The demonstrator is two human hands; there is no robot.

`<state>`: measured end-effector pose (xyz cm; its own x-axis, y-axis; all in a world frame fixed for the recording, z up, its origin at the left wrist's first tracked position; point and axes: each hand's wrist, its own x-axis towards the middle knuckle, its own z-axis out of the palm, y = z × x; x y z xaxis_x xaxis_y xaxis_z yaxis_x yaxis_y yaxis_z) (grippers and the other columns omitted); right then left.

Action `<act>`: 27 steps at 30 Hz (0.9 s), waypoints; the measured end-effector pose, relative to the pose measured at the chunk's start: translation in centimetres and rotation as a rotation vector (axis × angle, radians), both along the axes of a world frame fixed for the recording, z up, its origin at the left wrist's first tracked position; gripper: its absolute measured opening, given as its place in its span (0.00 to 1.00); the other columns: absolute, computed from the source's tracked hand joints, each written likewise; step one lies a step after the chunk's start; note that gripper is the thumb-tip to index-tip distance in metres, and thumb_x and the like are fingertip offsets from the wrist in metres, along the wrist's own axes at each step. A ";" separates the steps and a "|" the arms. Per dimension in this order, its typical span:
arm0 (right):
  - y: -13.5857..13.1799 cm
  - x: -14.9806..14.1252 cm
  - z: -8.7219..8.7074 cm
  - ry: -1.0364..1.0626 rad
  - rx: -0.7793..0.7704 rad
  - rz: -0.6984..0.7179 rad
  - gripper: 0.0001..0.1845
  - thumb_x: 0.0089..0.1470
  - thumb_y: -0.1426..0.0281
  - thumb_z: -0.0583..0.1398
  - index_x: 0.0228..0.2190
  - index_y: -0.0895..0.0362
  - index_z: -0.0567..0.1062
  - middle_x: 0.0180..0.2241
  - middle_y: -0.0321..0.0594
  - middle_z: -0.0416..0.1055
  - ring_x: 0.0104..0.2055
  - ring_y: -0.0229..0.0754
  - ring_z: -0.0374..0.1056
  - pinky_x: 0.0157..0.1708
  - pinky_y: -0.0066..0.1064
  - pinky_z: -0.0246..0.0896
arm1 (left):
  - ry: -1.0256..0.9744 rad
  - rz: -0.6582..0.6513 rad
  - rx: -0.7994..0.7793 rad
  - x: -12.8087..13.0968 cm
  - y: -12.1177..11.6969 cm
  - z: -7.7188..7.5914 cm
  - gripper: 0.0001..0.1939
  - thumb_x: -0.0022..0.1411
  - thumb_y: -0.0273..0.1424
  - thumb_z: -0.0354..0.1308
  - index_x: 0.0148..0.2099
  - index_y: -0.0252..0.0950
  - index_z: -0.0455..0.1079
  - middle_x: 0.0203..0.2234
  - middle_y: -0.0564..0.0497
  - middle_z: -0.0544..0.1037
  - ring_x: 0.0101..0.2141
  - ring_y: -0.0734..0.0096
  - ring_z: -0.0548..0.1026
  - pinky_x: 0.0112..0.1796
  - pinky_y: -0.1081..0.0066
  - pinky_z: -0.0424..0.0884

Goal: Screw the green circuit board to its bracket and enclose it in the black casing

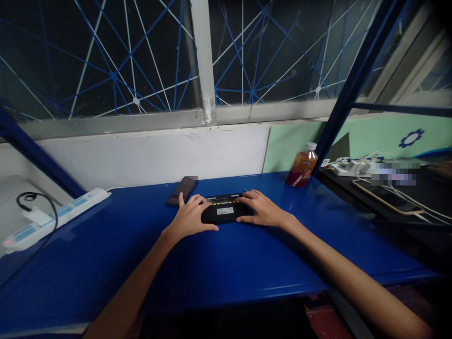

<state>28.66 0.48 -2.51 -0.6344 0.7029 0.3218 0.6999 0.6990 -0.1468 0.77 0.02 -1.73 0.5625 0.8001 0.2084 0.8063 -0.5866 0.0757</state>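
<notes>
A flat black case (212,215) with a white label lies on the blue table in front of me. A row of small yellow spots shows along the strip behind its label, and a dark edge with pale patches lies behind that. My left hand (190,214) holds its left end, fingers on top and thumb along the near side. At the other end, my right hand (263,209) grips it with the fingers over the back part and the thumb at the near edge. My fingers cover both ends of the case. A dark phone (181,190) lies just beyond my left hand.
On the left of the blue table (247,263) rests a white power strip (67,212) with a black cable. A bottle (302,167) of reddish drink stands at the back right. Beyond the blue post (348,103), another phone (386,197) and white cables lie on a dark surface.
</notes>
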 end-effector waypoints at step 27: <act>0.1 0.1 -0.2 -0.009 -0.055 0.010 0.39 0.48 0.46 0.60 0.50 0.64 0.71 0.51 0.56 0.66 0.58 0.59 0.58 0.54 0.47 0.58 | 0.040 -0.041 -0.081 -0.5 -0.1 0.6 0.41 0.48 0.61 0.54 0.57 0.40 0.65 0.54 0.42 0.69 0.59 0.39 0.57 0.52 0.33 0.20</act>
